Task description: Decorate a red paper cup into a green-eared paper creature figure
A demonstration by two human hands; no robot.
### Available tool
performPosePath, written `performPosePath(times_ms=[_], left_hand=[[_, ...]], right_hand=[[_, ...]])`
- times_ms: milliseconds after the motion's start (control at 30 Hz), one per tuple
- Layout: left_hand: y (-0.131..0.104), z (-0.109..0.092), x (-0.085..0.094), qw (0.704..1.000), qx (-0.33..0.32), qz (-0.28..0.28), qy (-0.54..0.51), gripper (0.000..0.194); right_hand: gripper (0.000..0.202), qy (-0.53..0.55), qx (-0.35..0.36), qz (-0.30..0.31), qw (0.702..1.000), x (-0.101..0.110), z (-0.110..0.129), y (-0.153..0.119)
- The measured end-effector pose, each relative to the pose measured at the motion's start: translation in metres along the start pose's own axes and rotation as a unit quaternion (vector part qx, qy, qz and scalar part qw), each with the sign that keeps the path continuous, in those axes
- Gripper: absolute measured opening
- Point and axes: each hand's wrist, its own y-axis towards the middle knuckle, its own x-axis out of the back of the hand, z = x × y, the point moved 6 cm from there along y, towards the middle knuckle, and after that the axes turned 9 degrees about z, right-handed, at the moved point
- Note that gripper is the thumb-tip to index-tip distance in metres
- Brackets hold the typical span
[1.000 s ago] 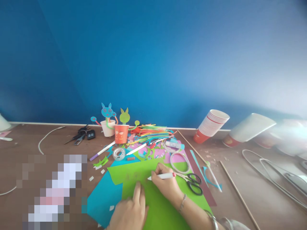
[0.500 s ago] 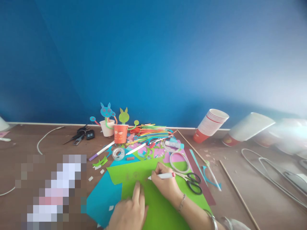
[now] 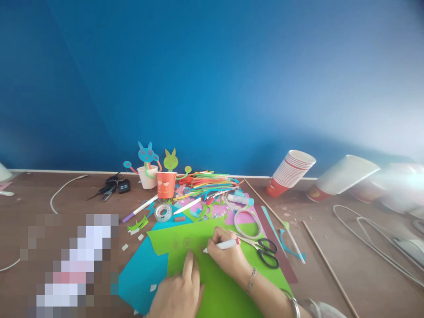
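A white marker with a red end (image 3: 228, 244) is pinched in my right hand (image 3: 230, 256), its tip down at the green paper (image 3: 228, 287). Faint marks show on that sheet, left of the tip. My left hand (image 3: 180, 287) lies on the lower left of the green paper, fingers stretched out and pressing it flat. Under it, a blue sheet (image 3: 142, 274) sticks out to the left. Black-handled scissors (image 3: 267, 251) rest on the paper's right side, beside my right hand, their blades partly hidden by a tape ring (image 3: 247, 224).
Behind the paper lie a tape roll (image 3: 163, 213), a purple-ended marker (image 3: 141, 208) and colourful pipe cleaners (image 3: 212, 185). Two cups with paper animals (image 3: 166, 185) stand by the wall. Stacked cups (image 3: 291, 172), a wooden stick (image 3: 327, 265) and a cable (image 3: 371, 243) are at right; keys (image 3: 114, 186) at left.
The marker tip has shifted slightly down and left on the green paper, with my right hand moving along. My left hand stays in place.
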Motion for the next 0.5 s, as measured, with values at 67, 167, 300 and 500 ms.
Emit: performPosePath(times_ms=[67,167,300,500], left_hand=[[0.000,0.001,0.000,1.000,0.002,-0.001,-0.002,0.039],[0.001,0.002,-0.001,1.000,-0.006,0.003,-0.009,0.039],[0.004,-0.002,-0.004,0.998,-0.056,0.021,-0.022,0.043],[0.006,-0.010,-0.006,0.994,-0.085,0.059,-0.045,0.050]], right_hand=[[0.024,0.023,0.000,0.000,1.000,0.001,0.000,0.000],[0.024,0.110,0.002,-0.020,0.994,0.009,-0.001,0.000],[0.030,0.226,0.007,-0.058,0.972,0.021,0.000,-0.001],[0.026,0.206,0.006,-0.001,0.978,0.007,0.003,0.005]])
